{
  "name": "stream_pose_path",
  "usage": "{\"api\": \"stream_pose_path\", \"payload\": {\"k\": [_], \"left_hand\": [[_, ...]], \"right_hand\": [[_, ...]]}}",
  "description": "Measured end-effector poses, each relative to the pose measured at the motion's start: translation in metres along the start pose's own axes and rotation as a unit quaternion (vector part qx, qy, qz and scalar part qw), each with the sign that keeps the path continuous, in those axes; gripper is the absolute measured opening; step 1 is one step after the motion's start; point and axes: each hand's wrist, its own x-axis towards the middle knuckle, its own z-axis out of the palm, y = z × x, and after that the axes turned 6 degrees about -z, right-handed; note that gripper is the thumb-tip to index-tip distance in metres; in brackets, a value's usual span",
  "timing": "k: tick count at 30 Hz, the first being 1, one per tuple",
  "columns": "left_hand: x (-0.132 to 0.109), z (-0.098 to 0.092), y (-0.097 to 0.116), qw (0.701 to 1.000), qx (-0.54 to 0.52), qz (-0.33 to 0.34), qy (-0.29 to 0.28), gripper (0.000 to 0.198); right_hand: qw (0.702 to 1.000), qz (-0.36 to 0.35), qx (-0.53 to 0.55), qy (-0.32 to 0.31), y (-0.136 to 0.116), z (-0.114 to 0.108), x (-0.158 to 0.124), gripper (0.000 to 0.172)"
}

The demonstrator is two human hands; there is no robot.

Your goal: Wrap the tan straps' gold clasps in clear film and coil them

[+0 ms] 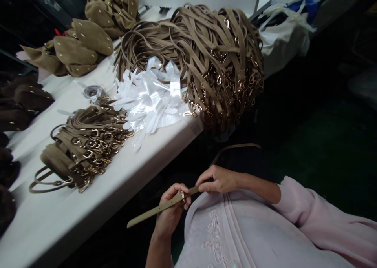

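An olive-brown strap with punched holes stretches between my two hands, in front of my body and off the table's edge. My left hand is closed round it beside a small gold buckle; the strap's pointed end sticks out past this hand to the lower left. Further along, my right hand pinches the strap between thumb and fingers. Beyond that hand a thin length of strap curves away over the dark floor.
A white table carries a big heap of long straps with gold clasps, overhanging its edge. White plastic pieces, a bundle of short buckled straps, a wire coil, olive bags and dark brown bags lie around it.
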Motion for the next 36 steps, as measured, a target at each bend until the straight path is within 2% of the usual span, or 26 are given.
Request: {"api": "stream_pose_path", "payload": {"k": [1,3,6,9,13,17,19,21,24,29,33,36], "left_hand": [[-0.001,0.0,0.003,0.999,0.023,-0.02,0.017,0.024],[-0.004,0.0,0.008,0.994,0.087,-0.06,0.037,0.032],[-0.005,0.0,0.013,0.983,0.161,-0.092,0.009,0.041],[0.0,0.0,0.016,0.98,0.164,-0.113,-0.028,0.045],[0.012,-0.001,0.022,0.981,0.132,-0.133,-0.046,0.063],[0.021,0.003,0.031,0.978,0.171,-0.104,-0.059,0.046],[0.022,0.007,0.033,0.972,0.207,-0.089,-0.063,0.038],[0.023,0.011,0.031,0.96,0.263,-0.07,-0.061,0.033],[0.024,0.016,0.023,0.94,0.331,-0.062,-0.058,0.029],[0.023,0.019,0.016,0.946,0.304,-0.094,-0.067,0.024],[0.017,0.015,0.015,0.948,0.281,-0.124,-0.084,0.029],[0.013,0.014,0.009,0.948,0.287,-0.123,-0.061,0.032]], "right_hand": [[0.999,0.026,0.016,-0.024,0.0,-0.001,-0.001,0.032],[0.999,0.038,0.012,-0.035,-0.003,-0.004,-0.004,0.03],[0.997,0.043,-0.018,-0.056,-0.01,-0.013,-0.007,0.026],[0.995,0.058,-0.043,-0.071,-0.02,-0.024,-0.01,0.026],[0.992,0.035,-0.108,-0.058,-0.029,-0.038,-0.013,0.027],[0.981,0.027,-0.193,-0.01,-0.025,-0.037,-0.019,0.023],[0.968,0.013,-0.247,0.036,-0.021,-0.027,-0.021,0.033],[0.96,-0.031,-0.266,0.076,-0.021,-0.013,-0.022,0.04],[0.973,-0.105,-0.196,0.065,-0.028,0.01,-0.021,0.039],[0.99,-0.119,-0.082,0.005,-0.033,0.03,-0.02,0.033],[0.996,-0.084,-0.024,-0.006,-0.026,0.031,-0.026,0.017],[0.997,-0.013,0.069,0.042,-0.02,0.033,-0.032,0.017]]}}
